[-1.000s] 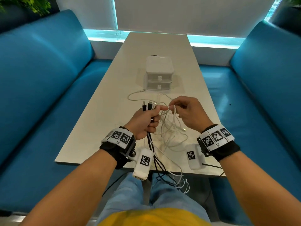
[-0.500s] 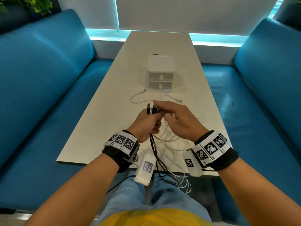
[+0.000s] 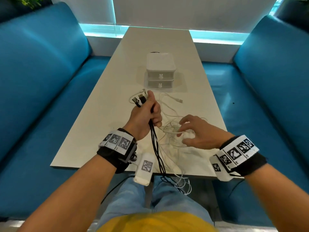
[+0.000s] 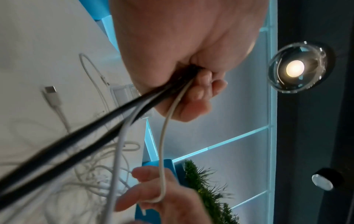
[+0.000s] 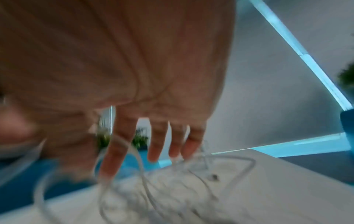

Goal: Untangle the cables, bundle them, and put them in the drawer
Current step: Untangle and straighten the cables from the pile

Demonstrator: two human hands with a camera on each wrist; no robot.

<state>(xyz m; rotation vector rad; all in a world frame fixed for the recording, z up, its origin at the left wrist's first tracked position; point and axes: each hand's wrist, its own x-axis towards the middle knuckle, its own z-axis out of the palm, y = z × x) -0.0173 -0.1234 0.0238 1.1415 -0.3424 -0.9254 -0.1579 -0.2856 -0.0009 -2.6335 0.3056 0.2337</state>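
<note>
My left hand (image 3: 153, 114) grips a bundle of black and white cables (image 3: 154, 144) above the table, their plugs (image 3: 139, 100) sticking out past the thumb. The left wrist view shows the fingers (image 4: 199, 97) curled round the strands. My right hand (image 3: 189, 131) hovers with spread, relaxed fingers (image 5: 155, 144) over a loose tangle of white cables (image 3: 170, 133) on the table. One white strand (image 4: 161, 174) runs from the bundle and loops over a right finger. The white two-drawer box (image 3: 160, 71) stands further back, both drawers closed.
The long beige table (image 3: 93, 131) runs between two blue sofas (image 3: 41, 72). A white cable with a USB plug (image 3: 179, 100) lies in front of the box. The bundle's tails hang over the near table edge onto my lap (image 3: 180, 183).
My right hand has left the plugs at my left hand and dropped down and to the right onto the white tangle. My left hand has lifted the bundle forward, toward the box.
</note>
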